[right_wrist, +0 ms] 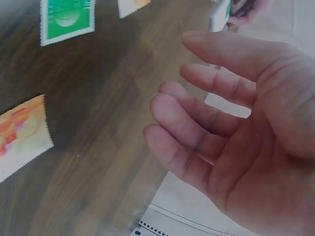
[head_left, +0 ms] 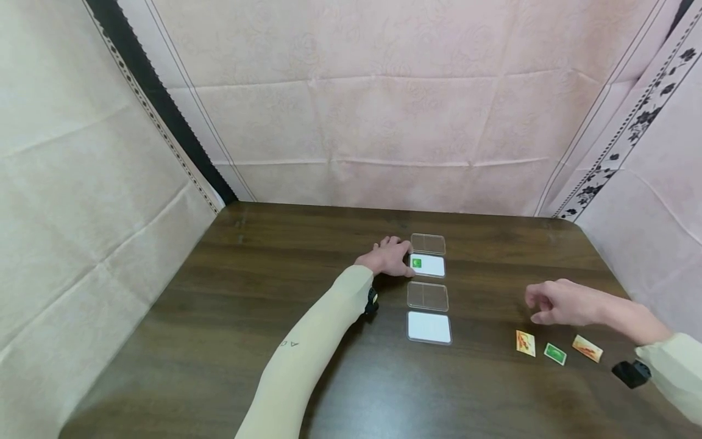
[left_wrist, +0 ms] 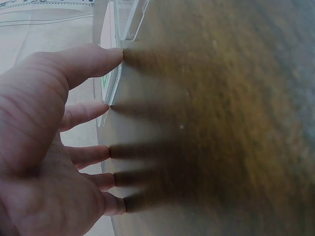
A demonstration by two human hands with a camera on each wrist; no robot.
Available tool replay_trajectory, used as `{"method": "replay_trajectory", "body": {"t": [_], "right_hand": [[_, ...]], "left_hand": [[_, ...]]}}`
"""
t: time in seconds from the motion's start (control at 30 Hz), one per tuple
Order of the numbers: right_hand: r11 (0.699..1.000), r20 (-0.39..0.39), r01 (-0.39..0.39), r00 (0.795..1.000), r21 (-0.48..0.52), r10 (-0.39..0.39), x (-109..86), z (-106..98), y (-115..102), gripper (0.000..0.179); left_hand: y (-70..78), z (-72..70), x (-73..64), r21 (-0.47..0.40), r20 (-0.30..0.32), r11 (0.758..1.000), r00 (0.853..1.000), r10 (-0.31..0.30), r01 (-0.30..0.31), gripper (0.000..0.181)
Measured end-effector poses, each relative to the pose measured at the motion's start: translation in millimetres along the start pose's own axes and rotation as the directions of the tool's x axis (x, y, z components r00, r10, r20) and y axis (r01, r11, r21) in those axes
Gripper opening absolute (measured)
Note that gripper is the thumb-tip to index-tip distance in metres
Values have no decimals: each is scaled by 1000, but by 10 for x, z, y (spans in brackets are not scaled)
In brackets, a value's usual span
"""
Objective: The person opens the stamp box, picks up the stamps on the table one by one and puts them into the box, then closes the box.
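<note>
My left hand point(head_left: 388, 257) rests at the left edge of a shallow clear case with a white inside point(head_left: 431, 266). In the left wrist view, the thumb and index fingertip of that hand point(left_wrist: 64, 123) touch the case's edge, and the other fingertips reach down to the table. A small green stamp point(head_left: 417, 263) lies at the left of the white inside. Over the table at the right hovers my right hand point(head_left: 567, 302), fingers loosely bent, holding nothing. Nearest to it are an orange stamp point(head_left: 525, 343), a green stamp point(head_left: 556, 353) and another orange stamp point(head_left: 587, 348).
The first case's clear lid point(head_left: 428, 244) lies flat behind it. Closer to me are a second clear lid point(head_left: 428, 296) and a second white-lined case point(head_left: 429, 327). All stand on a dark wooden table point(head_left: 219, 341). Pale cloth point(head_left: 384, 122) hangs at the back and sides.
</note>
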State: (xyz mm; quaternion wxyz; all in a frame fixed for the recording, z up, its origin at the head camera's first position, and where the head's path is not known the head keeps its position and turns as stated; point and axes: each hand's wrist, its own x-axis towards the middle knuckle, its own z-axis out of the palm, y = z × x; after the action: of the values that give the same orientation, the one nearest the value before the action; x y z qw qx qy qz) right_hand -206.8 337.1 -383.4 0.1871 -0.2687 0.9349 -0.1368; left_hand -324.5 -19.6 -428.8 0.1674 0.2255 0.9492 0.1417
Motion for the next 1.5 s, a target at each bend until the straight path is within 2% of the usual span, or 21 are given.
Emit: {"method": "replay_trajectory", "body": {"t": [0.17,0.4,0.83,0.97,1.3,1.5], "right_hand": [[1000,24,5,1000,6,-5,-67,39,17,19],[996,123,-81,990,37,75,-147,57,12,23],[995,151,-91,985,42,83,-252,157,26,26],[995,149,-100,984,14,97,-281,203,38,27],[991,148,-131,981,29,125,-290,311,54,30],[991,79,-132,988,28,130,-303,385,34,29]], "left_hand": [[22,-30,-2,-3,-6,1000,1000,-1,1,57],[27,-29,0,5,-8,1000,1000,-5,5,56],[26,-14,-17,1,2,1000,1000,-1,1,56],[29,-13,-19,0,3,1000,1000,3,-3,56],[21,-12,-29,-1,-6,1000,1000,2,-2,56],[27,-19,-39,0,-4,1000,1000,-2,2,55]]}}
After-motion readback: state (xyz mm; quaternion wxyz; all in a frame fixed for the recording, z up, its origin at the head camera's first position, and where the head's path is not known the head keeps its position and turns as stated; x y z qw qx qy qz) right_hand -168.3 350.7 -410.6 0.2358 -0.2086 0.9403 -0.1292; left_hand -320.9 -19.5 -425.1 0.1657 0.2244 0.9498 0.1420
